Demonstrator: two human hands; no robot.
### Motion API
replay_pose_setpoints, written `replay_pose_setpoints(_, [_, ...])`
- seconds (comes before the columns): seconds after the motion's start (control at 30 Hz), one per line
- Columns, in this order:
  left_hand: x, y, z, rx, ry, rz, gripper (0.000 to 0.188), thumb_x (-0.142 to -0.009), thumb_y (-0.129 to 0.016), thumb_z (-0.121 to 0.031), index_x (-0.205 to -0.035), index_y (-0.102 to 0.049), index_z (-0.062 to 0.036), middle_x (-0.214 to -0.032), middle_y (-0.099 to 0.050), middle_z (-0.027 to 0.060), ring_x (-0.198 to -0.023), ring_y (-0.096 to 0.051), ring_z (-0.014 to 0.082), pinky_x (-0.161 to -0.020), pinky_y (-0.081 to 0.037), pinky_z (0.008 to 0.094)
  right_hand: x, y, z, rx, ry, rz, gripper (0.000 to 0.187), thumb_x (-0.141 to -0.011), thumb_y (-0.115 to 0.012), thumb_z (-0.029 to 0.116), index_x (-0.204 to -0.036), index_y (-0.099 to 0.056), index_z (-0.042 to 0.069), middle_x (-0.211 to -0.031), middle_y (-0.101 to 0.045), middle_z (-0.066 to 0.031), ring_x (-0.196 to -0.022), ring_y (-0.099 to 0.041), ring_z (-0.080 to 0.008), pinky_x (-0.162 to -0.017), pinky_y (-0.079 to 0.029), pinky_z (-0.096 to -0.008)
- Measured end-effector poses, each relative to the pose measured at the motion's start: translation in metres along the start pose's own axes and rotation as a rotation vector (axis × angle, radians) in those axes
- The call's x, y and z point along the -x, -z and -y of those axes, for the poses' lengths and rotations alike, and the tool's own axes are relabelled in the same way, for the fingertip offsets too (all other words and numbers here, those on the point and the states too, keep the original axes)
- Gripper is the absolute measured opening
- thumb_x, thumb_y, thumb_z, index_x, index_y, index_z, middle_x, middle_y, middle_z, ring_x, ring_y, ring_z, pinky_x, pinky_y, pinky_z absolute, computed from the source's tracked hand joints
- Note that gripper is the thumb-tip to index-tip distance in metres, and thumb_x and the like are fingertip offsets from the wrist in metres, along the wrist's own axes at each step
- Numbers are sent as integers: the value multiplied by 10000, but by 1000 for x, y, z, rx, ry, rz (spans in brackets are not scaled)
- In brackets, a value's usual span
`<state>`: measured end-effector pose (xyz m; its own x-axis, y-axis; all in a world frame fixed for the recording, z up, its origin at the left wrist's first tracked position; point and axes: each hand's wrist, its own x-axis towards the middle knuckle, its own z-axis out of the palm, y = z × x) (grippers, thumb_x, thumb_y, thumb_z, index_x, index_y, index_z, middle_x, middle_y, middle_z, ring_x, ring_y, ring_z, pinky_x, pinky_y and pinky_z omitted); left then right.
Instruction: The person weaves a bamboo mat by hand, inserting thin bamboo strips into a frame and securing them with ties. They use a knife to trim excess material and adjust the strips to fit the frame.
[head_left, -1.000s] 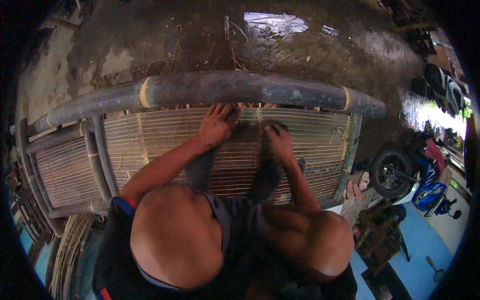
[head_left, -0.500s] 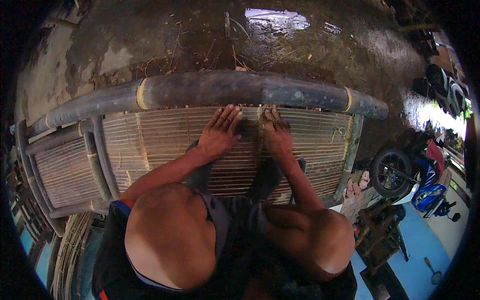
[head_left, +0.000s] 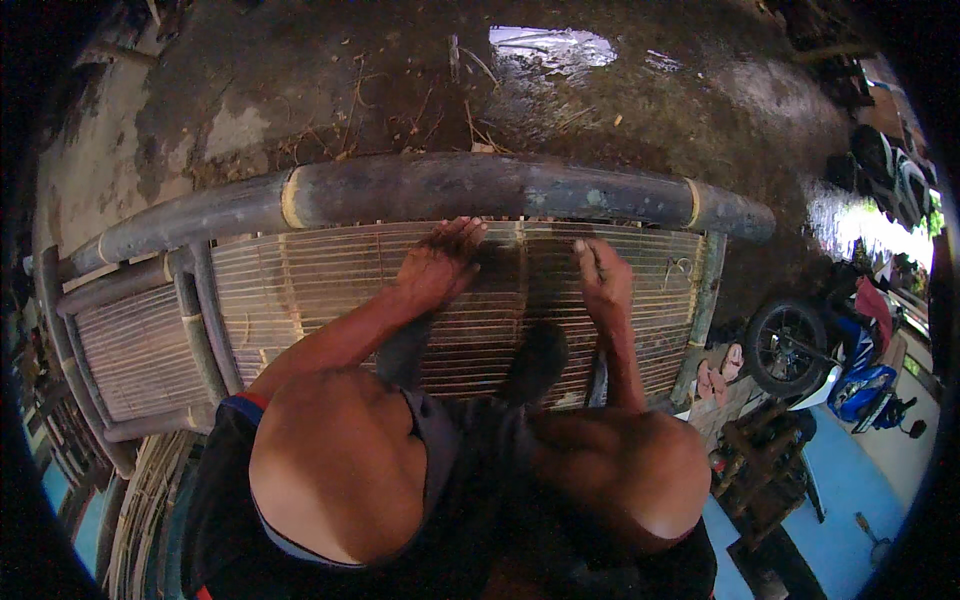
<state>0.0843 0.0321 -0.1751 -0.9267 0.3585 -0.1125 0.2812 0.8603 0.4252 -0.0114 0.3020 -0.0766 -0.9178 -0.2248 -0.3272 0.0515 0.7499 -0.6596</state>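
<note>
Below me lies a slatted bamboo panel point(head_left: 350, 260) of thin, light strips, set in a frame of thick bamboo poles. A dark, thick bamboo pole point(head_left: 420, 187) runs along its far edge. My left hand point(head_left: 440, 265) rests flat on the slats just short of that pole, fingers stretched out. To its right, my right hand point(head_left: 606, 283) is over the panel with fingers curled and pinched together. Whatever may be between those fingertips is too small to make out. Between the two hands a crosswise strip point(head_left: 520, 240) crosses the slats. On the right of the panel is a small loop of string point(head_left: 678, 270).
At left a second, smaller slatted section point(head_left: 140, 340) joins the frame. A bundle of thin bamboo strips point(head_left: 150, 500) lies at lower left. A blue motorcycle point(head_left: 865, 390), pink sandals point(head_left: 712, 380) and a dark wooden stand point(head_left: 760, 465) are at right. Beyond the pole is a wet floor point(head_left: 650, 110).
My right hand has shifted to the right, and its fingers have gone from flat on the panel to curled together. The left hand stays in nearly the same place.
</note>
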Motion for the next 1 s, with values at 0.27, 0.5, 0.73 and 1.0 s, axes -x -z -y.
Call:
replay_pose_setpoints(0.27, [5,3,5,38,2,-85,609,-962,-535,-326,-1488,-366,-71,-1551,-368,97,-1462,-292,270,-1204,-231,428,0,-33,22,-610,221,-23,214,-989,-593,210,-978,-660,7,-908,-673,-52,-875,-609,-148,-833,-468,-296])
replay_pose_setpoints(0.5, [-3,-2,2,47,-42,-115,634,-945,-571,-333,-1494,-359,-99,-1550,-363,107,-1445,-317,288,-1191,-271,427,-34,-77,-15,-129,264,27,265,-962,-564,213,-1141,-641,33,-952,-678,-193,-825,-665,-326,-752,-517,-451])
replay_pose_setpoints(0.73, [-13,65,-15,357,57,294,568,-982,-553,-347,-1454,-438,-55,-1459,-482,174,-1343,-464,353,-1129,-360,442,-61,-104,-69,276,432,208,392,-846,-615,141,-1219,-596,23,-912,-663,-216,-834,-656,-401,-741,-522,-523])
replay_pose_setpoints(1.0, [-60,224,9,1219,83,379,500,-992,-530,-458,-1295,-614,-69,-1136,-690,124,-1068,-635,252,-979,-458,370,-66,-122,-54,479,841,-140,374,-861,-597,184,-1222,-615,87,-980,-646,-178,-916,-638,-357,-792,-495,-521])
